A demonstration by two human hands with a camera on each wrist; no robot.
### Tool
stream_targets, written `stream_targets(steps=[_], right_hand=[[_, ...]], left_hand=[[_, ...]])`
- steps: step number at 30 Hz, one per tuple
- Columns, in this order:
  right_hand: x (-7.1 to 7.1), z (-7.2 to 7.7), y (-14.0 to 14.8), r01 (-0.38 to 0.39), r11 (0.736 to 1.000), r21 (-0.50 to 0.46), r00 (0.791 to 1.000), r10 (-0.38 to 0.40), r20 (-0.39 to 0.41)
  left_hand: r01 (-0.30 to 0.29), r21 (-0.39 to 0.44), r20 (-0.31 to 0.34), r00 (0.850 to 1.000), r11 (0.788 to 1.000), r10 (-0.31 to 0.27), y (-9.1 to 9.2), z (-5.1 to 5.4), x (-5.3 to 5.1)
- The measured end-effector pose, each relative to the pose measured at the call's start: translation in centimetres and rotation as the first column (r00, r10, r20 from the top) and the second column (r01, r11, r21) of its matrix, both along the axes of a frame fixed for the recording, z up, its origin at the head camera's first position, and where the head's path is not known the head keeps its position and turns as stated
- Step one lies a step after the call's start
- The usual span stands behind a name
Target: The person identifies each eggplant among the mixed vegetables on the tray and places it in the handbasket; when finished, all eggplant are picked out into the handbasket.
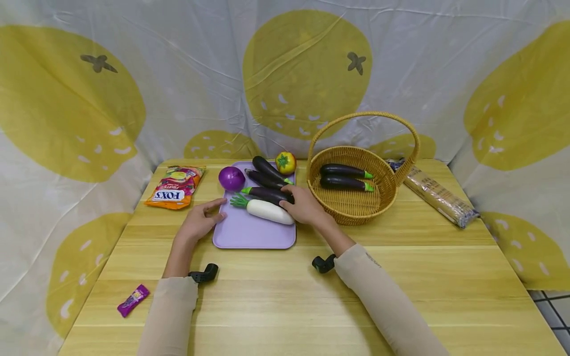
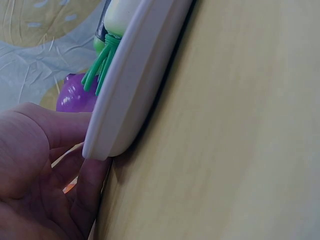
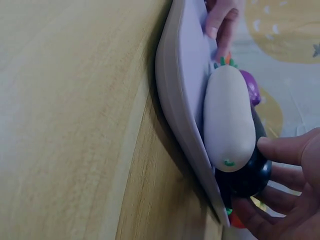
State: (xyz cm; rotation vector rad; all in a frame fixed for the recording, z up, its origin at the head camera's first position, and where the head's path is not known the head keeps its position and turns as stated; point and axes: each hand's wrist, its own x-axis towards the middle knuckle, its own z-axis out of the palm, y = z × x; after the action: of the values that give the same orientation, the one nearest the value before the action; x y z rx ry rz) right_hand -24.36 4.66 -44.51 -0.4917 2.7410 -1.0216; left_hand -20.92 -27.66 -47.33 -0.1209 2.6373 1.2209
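The dark eggplant (image 1: 270, 195) in hand lies across the middle of the lilac tray (image 1: 254, 238), its green stem toward the tray's left side and its blunt end by the right rim. The right hand (image 1: 304, 205) pinches that blunt end, thumb on one side and fingers curled round the other; this end is probably chosen because it sits nearest the right rim, where the hand comes in. The white radish (image 1: 269, 212) lies just beside it, on the near side of the tray, leafy top (image 1: 239, 200) leftward, which likely leaves little finger room along the eggplant's length. The left hand (image 1: 198, 221) pinches the tray's left rim, thumb over the top and fingers against the outer wall, apparently to steady it. Two more eggplants (image 1: 267, 171) slant together at the back of the tray, between a purple onion (image 1: 231, 179) at its far left corner and a yellow-red tomato-like fruit (image 1: 286, 162) at its far right. Right of the tray stands a wicker basket (image 1: 347, 217), two eggplants (image 1: 343, 184) side by side inside, perhaps aligned to save space. Left of the tray lies a FOX'S candy bag (image 1: 175, 188); toward the near left, well apart, a purple wrapped sweet (image 1: 133, 300).
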Motion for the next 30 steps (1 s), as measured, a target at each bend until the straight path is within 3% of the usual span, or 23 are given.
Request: stream_targets(steps=[7,15,30], right_hand=[[1.3,1.6,0.8,-0.012,1.0,-0.015,0.999,0.011,-0.039],[2.5,3.4,2.9,-0.058,0.992,-0.108,0.993,0.046,-0.113],[3.3,4.9,7.9,-0.061,0.989,-0.137,0.982,0.035,-0.183]], left_hand=[[-0.001,-0.013,-0.006,1.0,1.0,0.0,0.1,0.0,-0.1],[0.002,-0.001,0.004,1.0,1.0,-0.002,0.1,0.0,-0.2],[-0.003,0.001,0.003,1.0,1.0,0.003,0.1,-0.1,-0.1]])
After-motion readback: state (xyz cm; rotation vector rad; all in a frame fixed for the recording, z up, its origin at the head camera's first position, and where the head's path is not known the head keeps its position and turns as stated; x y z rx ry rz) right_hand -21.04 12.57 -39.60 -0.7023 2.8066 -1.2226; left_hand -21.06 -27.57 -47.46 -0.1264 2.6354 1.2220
